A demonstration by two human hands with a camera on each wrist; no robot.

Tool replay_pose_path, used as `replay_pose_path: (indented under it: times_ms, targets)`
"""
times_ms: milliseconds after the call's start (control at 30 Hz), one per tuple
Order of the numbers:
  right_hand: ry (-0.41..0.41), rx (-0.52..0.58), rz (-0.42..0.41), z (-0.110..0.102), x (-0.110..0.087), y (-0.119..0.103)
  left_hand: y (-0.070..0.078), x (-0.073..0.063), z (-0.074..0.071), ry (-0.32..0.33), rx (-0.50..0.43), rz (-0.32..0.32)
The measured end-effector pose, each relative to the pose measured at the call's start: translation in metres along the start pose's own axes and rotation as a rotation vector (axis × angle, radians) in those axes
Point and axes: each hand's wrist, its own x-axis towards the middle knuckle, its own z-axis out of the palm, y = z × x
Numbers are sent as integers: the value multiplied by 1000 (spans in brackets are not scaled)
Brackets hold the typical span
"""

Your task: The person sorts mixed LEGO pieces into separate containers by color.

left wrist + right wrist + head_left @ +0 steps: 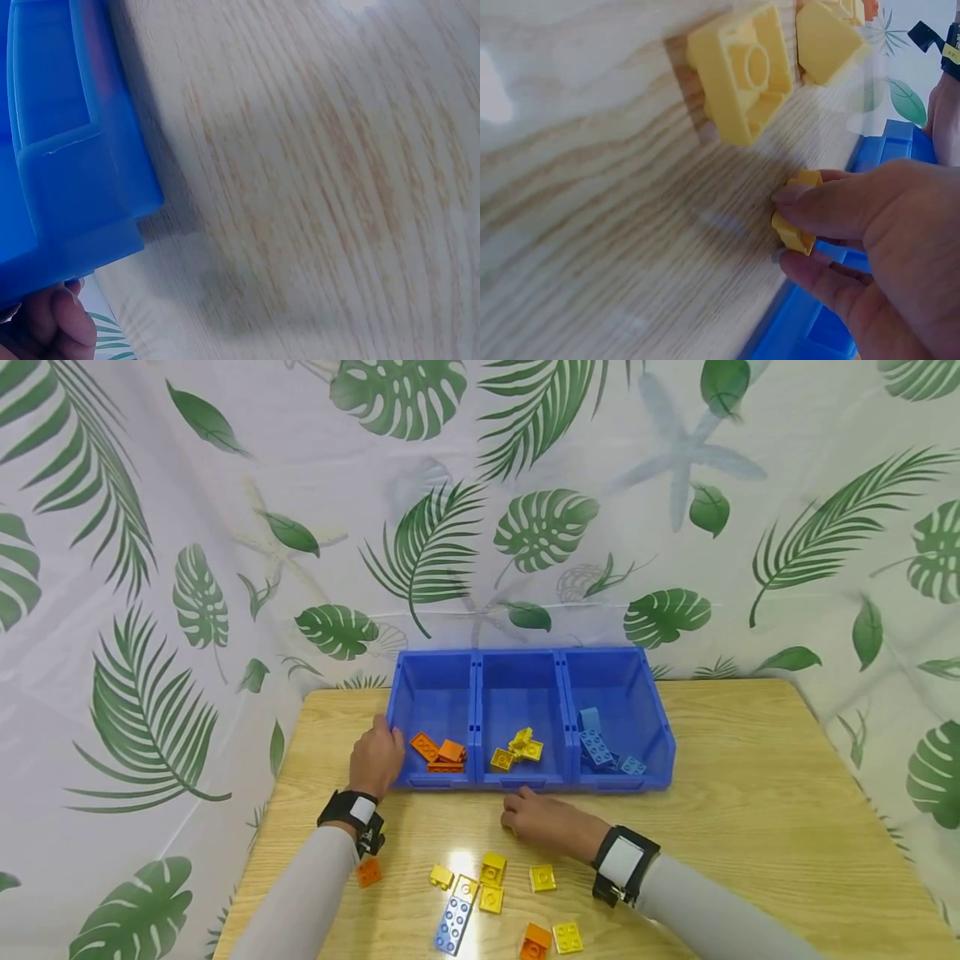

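My left hand (377, 757) holds the left side of a blue three-compartment bin (525, 783); in the left wrist view its curled fingers (64, 319) show at the bin's corner. With thumb and fingers, my right hand (900, 232) pinches a small yellow toy brick (799, 234) just in front of the bin. In the head view that hand mostly covers the brick. Orange bricks (446, 755) lie in the left compartment, yellow bricks (522, 744) in the middle one and blue bricks (596, 747) in the right one.
Several loose yellow bricks (542, 878) lie on the wooden table (750, 827) nearer to me. Among them are a blue brick (453, 925) and an orange brick (535, 941). Another orange brick (368, 872) sits beside my left forearm. A leaf-patterned cloth (525, 585) hangs behind the bin.
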Motion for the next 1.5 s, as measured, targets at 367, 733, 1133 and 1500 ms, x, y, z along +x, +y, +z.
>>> replay_pose_path:
  times_ms: [367, 733, 1133, 1500]
  targets:
    - [-32, -56, -19, -3, -4, -3, 0, 0, 1, -8, -25, -6]
    - [4, 144, 100, -75, 10, 20, -1, 2, -1, -2, -25, 0]
    - [-36, 365, 265, -109, 68, 82, -5, 4, 1, 7, -20, 11]
    - [-104, 422, 410, -84, 109, 110, -1, 2, -1, -25, -28, -17]
